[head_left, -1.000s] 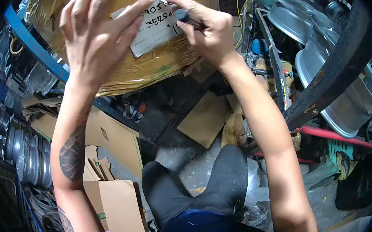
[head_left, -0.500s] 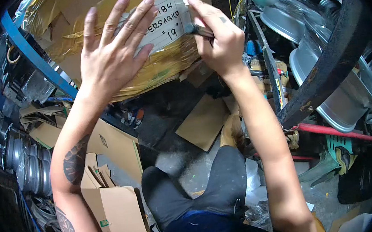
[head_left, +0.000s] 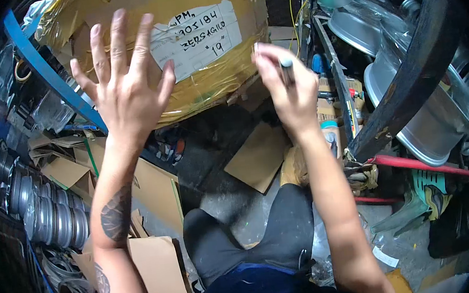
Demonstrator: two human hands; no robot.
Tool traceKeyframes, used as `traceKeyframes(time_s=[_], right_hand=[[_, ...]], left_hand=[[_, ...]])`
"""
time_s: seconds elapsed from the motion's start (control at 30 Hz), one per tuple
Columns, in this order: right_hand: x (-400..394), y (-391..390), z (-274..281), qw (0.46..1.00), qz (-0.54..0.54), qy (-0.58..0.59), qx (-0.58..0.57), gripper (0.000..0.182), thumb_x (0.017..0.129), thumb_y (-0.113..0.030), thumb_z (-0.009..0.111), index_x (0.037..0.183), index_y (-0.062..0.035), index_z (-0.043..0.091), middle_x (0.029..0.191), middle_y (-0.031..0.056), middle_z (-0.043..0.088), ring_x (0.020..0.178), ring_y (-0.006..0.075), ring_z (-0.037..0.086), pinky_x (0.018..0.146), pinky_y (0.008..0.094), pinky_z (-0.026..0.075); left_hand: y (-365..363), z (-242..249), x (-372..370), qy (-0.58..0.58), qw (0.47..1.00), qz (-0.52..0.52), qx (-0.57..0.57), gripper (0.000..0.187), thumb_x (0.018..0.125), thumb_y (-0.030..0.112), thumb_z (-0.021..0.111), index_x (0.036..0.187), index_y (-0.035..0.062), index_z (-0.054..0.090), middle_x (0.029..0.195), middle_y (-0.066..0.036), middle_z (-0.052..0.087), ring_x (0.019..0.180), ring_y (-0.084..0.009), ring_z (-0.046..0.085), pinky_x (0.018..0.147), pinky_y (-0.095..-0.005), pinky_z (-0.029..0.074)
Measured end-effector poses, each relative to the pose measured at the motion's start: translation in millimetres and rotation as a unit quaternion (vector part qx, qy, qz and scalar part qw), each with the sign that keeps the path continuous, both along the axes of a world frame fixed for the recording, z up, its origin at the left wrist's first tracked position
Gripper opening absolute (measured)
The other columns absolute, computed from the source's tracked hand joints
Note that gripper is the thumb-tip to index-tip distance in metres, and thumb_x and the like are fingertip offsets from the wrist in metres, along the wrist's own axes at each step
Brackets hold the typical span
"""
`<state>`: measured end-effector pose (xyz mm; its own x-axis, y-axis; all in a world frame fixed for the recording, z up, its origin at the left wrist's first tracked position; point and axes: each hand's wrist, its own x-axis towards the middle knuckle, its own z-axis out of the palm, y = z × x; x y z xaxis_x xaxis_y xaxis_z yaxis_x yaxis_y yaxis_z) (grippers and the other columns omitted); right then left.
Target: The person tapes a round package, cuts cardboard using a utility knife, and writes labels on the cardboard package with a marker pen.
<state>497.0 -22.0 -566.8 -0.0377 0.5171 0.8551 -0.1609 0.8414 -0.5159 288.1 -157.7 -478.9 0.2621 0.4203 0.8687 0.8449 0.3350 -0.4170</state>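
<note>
Left hand (head_left: 123, 95) spread flat beside handwritten paper label (head_left: 197, 37) on wrapped carton (head_left: 206, 84), right hand (head_left: 288, 87) gripping black marker (head_left: 287, 69) just right of label.

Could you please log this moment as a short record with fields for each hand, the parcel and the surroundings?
left hand: open, fingers spread, in front of the wrapped box, beside the label
right hand: closed around a dark marker, right of the box
wrapped box: yellowish film, resting on a rack
label: white paper with handwriting, on the box front
floor: cardboard sheets
right side: metal wheel rims
</note>
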Motion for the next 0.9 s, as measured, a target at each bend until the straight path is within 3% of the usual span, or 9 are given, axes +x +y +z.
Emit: traceKeyframes(time_s=[0.13, 0.2, 0.27, 0.47, 0.5, 0.6, 0.77, 0.87, 0.9], right_hand=[[10, -50, -55, 0.992, 0.039, 0.060, -0.106, 0.014, 0.092, -0.007, 0.077, 0.086, 0.0008, 0.066, 0.079, 0.0021, 0.066, 0.064, 0.0069, 0.054, 0.059, 0.0239, 0.045], [7, -82, -73, 0.948, 0.159, 0.084, -0.262, 0.005, 0.094, -0.005, 0.073, 0.094, -0.0015, 0.069, 0.081, 0.0001, 0.066, 0.063, 0.0047, 0.054, 0.057, 0.0214, 0.043], [6, -107, -87, 0.898, 0.233, 0.091, -0.362, 0.011, 0.095, -0.012, 0.072, 0.100, -0.0021, 0.071, 0.081, 0.0013, 0.067, 0.055, 0.0037, 0.053, 0.045, 0.0205, 0.040], [14, -138, -107, 0.714, 0.457, 0.195, -0.493, 0.036, 0.107, -0.022, 0.055, 0.128, 0.0055, 0.062, 0.084, 0.0030, 0.068, 0.047, 0.0036, 0.042, 0.047, 0.0221, 0.042], [18, -142, -102, 0.733, 0.440, 0.159, -0.494, 0.043, 0.108, -0.024, 0.048, 0.136, 0.0081, 0.057, 0.088, 0.0029, 0.069, 0.047, 0.0037, 0.041, 0.047, 0.0227, 0.041], [26, -159, -98, 0.865, 0.308, -0.035, -0.396, 0.047, 0.102, -0.016, 0.059, 0.144, 0.0043, 0.054, 0.126, 0.0109, 0.067, 0.064, 0.0031, 0.056, 0.060, 0.0188, 0.047], [32, -162, -99, 0.894, 0.249, -0.150, -0.340, 0.055, 0.099, -0.012, 0.064, 0.151, -0.0027, 0.048, 0.143, 0.0119, 0.060, 0.075, 0.0053, 0.060, 0.068, 0.0183, 0.048], [35, -163, -103, 0.870, 0.313, -0.085, -0.371, 0.055, 0.099, -0.010, 0.061, 0.153, -0.0052, 0.046, 0.143, 0.0141, 0.060, 0.064, 0.0041, 0.055, 0.060, 0.0193, 0.048], [37, -165, -110, 0.842, 0.374, 0.001, -0.390, 0.056, 0.100, -0.010, 0.059, 0.154, -0.0069, 0.044, 0.143, 0.0157, 0.060, 0.059, 0.0037, 0.052, 0.056, 0.0197, 0.047]], left_hand=[[-12, -37, 11, -0.088, 0.994, -0.066, 0.028, 0.099, 0.086, 0.033, 0.074, 0.162, 0.0029, 0.018, 0.167, -0.024, 0.021, 0.154, -0.0424, 0.017, 0.119, -0.0624, 0.008], [-26, -73, 31, -0.106, 0.970, -0.208, -0.060, 0.079, 0.076, 0.029, 0.081, 0.145, 0.0064, 0.051, 0.148, -0.018, 0.051, 0.136, -0.0394, 0.045, 0.114, -0.0579, 0.023], [-31, -89, 51, -0.172, 0.890, -0.374, -0.198, 0.051, 0.070, 0.013, 0.087, 0.117, 0.0089, 0.071, 0.115, -0.012, 0.068, 0.105, -0.0298, 0.066, 0.089, -0.0439, 0.051], [-48, -133, 62, -0.286, 0.845, -0.400, -0.208, 0.034, 0.078, 0.008, 0.083, 0.110, 0.0047, 0.073, 0.091, -0.009, 0.072, 0.082, -0.0256, 0.071, 0.070, -0.0335, 0.059], [-50, -140, 62, -0.275, 0.859, -0.392, -0.183, 0.031, 0.079, 0.003, 0.081, 0.110, 0.0024, 0.072, 0.089, -0.010, 0.073, 0.077, -0.0260, 0.071, 0.067, -0.0336, 0.059], [-56, -147, 65, -0.267, 0.868, -0.384, -0.167, 0.029, 0.080, -0.003, 0.077, 0.108, -0.0006, 0.072, 0.088, -0.012, 0.073, 0.075, -0.0262, 0.072, 0.067, -0.0340, 0.060], [-60, -153, 73, -0.297, 0.881, -0.341, -0.138, 0.018, 0.080, 0.002, 0.078, 0.097, 0.0005, 0.072, 0.086, -0.014, 0.073, 0.077, -0.0290, 0.074, 0.070, -0.0348, 0.061], [-70, -136, 81, -0.418, 0.825, -0.313, -0.217, 0.015, 0.082, 0.004, 0.080, 0.095, 0.0010, 0.072, 0.087, -0.015, 0.074, 0.078, -0.0230, 0.074, 0.072, -0.0314, 0.060], [-76, -121, 85, -0.550, 0.727, -0.325, -0.251, 0.009, 0.086, 0.006, 0.078, 0.092, 0.0005, 0.073, 0.088, -0.013, 0.075, 0.078, -0.0196, 0.074, 0.075, -0.0296, 0.059]])
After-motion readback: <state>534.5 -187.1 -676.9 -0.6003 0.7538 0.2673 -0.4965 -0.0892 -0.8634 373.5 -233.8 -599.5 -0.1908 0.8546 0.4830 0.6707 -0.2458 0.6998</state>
